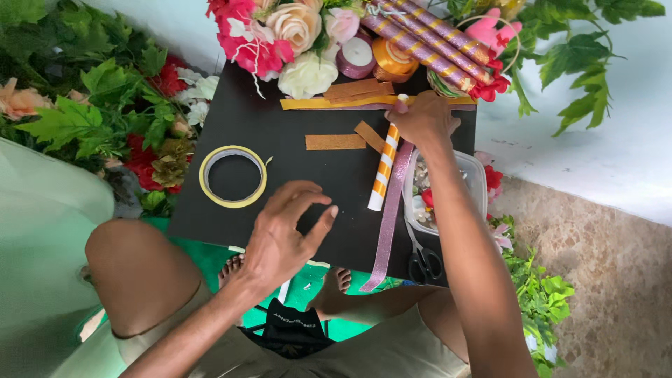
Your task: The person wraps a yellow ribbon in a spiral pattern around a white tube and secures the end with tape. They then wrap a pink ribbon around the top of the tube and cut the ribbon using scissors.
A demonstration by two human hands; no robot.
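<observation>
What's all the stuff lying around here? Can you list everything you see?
black board: one, black, centre, across the lap
tape roll: one, yellow, on board's left
striped tube: one, orange and white, under right hand
paper strips: several, brown, mid-board
glitter ribbon: one, pink, hanging off board's near edge
plastic box: one, clear, right side
scissors: one, black-handled, beside box
artificial flowers: many, pink, cream, red, top and left
left hand: open, over board
right hand: on tube's top end
</observation>
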